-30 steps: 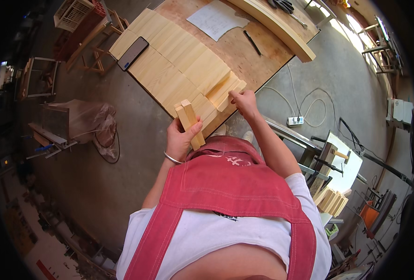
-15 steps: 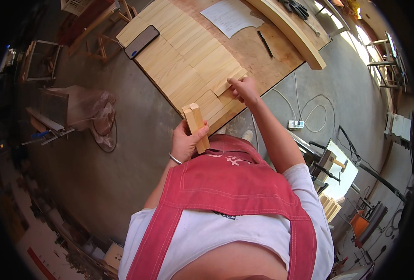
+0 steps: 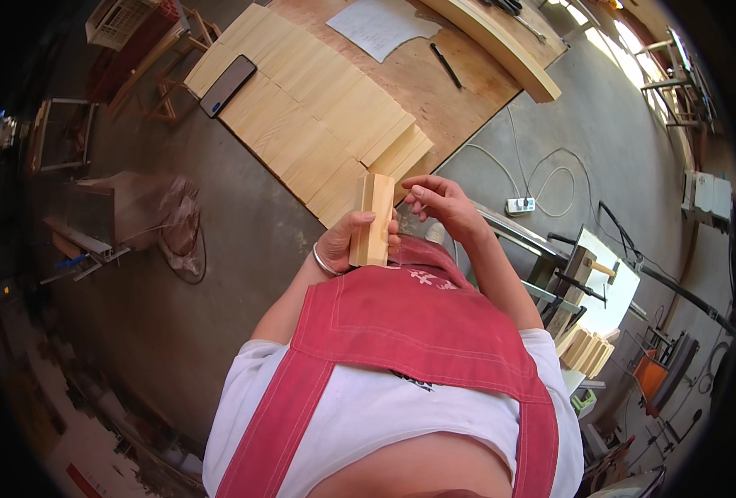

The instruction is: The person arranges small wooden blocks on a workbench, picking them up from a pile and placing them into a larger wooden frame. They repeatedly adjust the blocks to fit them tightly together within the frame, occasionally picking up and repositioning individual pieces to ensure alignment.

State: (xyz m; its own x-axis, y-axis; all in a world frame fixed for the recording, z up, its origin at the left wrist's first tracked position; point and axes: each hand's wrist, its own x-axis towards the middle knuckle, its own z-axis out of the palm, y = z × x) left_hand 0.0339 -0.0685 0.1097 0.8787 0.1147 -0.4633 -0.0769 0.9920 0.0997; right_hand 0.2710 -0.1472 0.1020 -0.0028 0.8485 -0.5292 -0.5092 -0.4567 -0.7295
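Observation:
Pale wooden blocks point(image 3: 374, 217) stand upright in a small bundle in front of my apron, and my left hand point(image 3: 340, 241) is closed around them. My right hand point(image 3: 444, 205) hovers just right of the bundle with its fingers apart and nothing in them. Beyond both hands, many light wood strips point(image 3: 302, 108) lie edge to edge in rows on a wooden table point(image 3: 409, 62). Near the closest corner, one wood piece point(image 3: 401, 153) sits beside the rows. How many blocks the left hand holds is partly hidden by its fingers.
On the strips lies a phone point(image 3: 228, 85). A paper sheet point(image 3: 382, 27), a black pen point(image 3: 446, 65) and a long wooden beam point(image 3: 501, 50) rest farther right. A power strip point(image 3: 520, 206) with cables is on the floor at right, near a clamp stand with a hammer point(image 3: 602, 268).
My right hand has let go of the wood piece at the table corner and come back toward me. My left hand has brought the blocks rightward, closer to it. The view has shifted slightly.

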